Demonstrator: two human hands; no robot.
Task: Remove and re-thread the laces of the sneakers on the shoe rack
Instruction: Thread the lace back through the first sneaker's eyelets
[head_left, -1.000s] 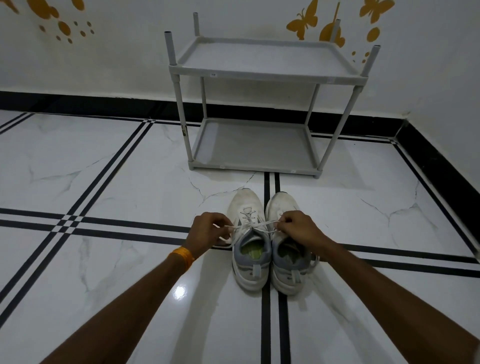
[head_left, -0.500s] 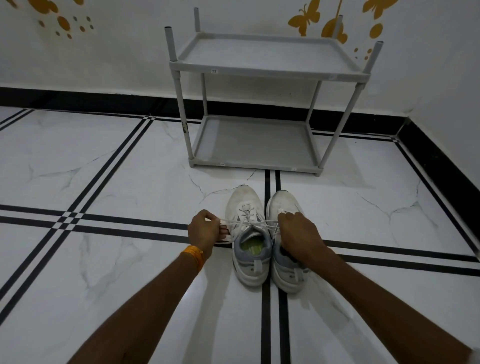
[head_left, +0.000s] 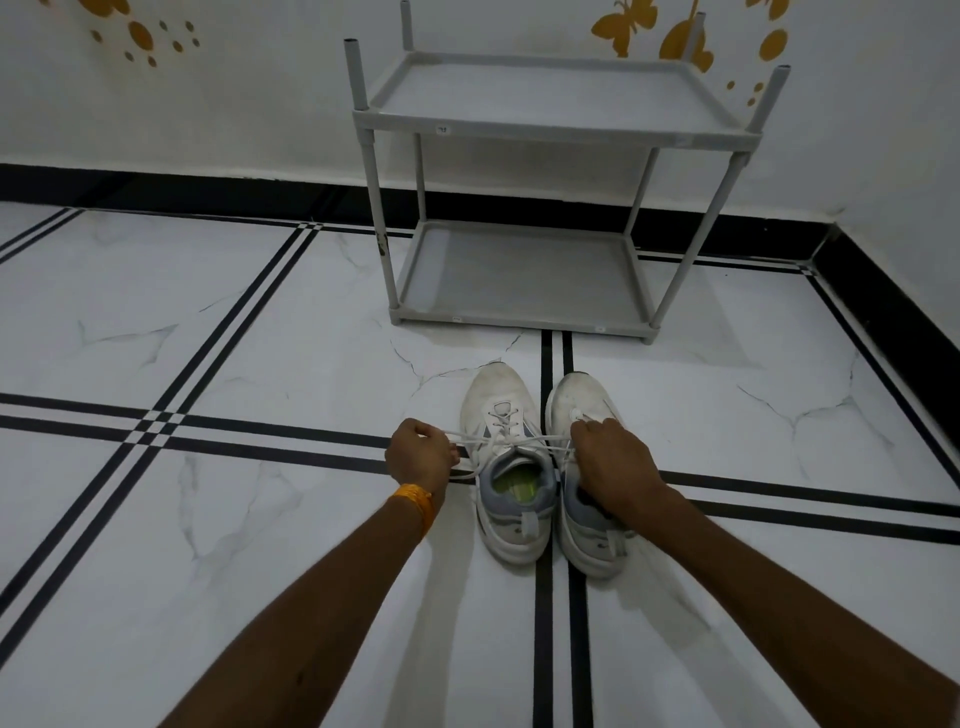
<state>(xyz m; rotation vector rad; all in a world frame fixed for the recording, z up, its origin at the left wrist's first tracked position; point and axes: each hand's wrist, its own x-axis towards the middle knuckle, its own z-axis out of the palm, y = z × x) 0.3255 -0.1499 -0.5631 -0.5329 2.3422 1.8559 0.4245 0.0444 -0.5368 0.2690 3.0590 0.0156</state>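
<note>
Since a moment ago the left hand (head_left: 420, 453) has drawn further out from the left sneaker (head_left: 506, 467), pulling the lace (head_left: 511, 440) taut; the right hand (head_left: 613, 460), also pinched on the lace, rests over the right sneaker (head_left: 584, 410). Both scuffed white sneakers, grey-collared, sit on glossy marble floor (head_left: 208, 519) before the grey plastic rack (head_left: 524, 202).

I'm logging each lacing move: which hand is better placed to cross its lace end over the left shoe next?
Probably the left hand. It holds its lace end out to the side, clear of both shoes, with free floor around it. The right hand is crowded over the right shoe, beside the left shoe.
</note>
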